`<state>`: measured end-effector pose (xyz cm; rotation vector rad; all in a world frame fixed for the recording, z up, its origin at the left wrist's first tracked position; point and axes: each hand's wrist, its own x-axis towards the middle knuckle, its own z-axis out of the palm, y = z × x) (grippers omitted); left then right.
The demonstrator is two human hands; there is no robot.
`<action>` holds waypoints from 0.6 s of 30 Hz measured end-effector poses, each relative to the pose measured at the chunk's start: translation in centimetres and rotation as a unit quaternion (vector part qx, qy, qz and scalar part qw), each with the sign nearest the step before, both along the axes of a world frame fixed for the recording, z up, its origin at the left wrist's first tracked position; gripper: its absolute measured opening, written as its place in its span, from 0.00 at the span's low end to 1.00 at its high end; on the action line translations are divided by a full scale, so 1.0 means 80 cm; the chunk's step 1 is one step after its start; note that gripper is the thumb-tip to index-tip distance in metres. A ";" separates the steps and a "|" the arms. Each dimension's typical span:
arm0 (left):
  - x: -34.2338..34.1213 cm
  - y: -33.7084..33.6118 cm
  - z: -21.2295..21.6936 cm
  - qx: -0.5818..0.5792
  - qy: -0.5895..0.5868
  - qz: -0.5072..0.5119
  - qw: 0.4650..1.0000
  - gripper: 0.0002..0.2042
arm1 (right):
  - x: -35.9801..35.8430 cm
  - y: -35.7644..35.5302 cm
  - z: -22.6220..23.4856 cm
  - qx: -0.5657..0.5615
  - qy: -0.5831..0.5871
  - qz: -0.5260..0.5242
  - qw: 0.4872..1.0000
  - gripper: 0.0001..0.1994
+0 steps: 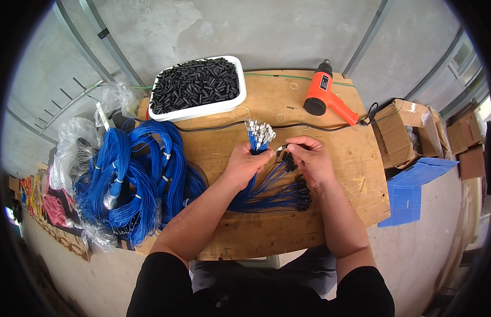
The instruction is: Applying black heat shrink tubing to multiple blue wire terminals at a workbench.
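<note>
My left hand (246, 162) grips a bundle of blue wires (257, 138) upright, their silver metal connector tips fanned out above my fingers. My right hand (310, 156) pinches a small black sleeve (282, 149) on one wire end, just right of the bundle. Below my hands, more blue wires with black sleeves on their ends (301, 194) lie spread on the wooden board (288, 103).
A white tray of black tube pieces (197, 84) sits at the back left. An orange heat gun (326, 96) lies at the back right, its black cord running across the board. Coils of blue wire (134, 177) are piled at left. Cardboard boxes (401, 132) stand at right.
</note>
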<state>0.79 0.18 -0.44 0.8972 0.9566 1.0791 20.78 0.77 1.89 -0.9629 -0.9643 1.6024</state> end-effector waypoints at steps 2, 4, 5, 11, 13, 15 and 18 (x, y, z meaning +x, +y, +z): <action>0.000 0.000 0.001 0.006 0.011 -0.003 1.000 0.06 | 0.000 -0.001 -0.001 0.011 0.000 -0.005 1.000 0.07; 0.001 -0.001 0.001 0.005 0.015 -0.004 1.000 0.06 | -0.002 -0.002 -0.001 0.018 -0.009 -0.016 1.000 0.07; 0.000 -0.001 0.001 0.005 0.019 -0.005 1.000 0.06 | -0.003 -0.002 0.000 0.018 -0.009 -0.016 1.000 0.07; 0.000 -0.003 0.003 0.008 0.020 -0.005 1.000 0.06 | -0.005 -0.002 0.001 0.002 -0.008 -0.019 1.000 0.06; 0.002 -0.004 0.007 0.014 0.023 -0.005 1.000 0.06 | -0.004 -0.002 0.003 0.003 -0.007 -0.020 1.000 0.05; 0.002 -0.003 0.007 0.016 0.024 -0.004 1.000 0.06 | -0.004 -0.001 -0.002 0.008 -0.003 -0.016 1.000 0.04; 0.001 -0.003 0.007 0.020 0.035 -0.012 0.999 0.05 | -0.006 -0.001 -0.005 0.013 -0.003 -0.010 1.000 0.04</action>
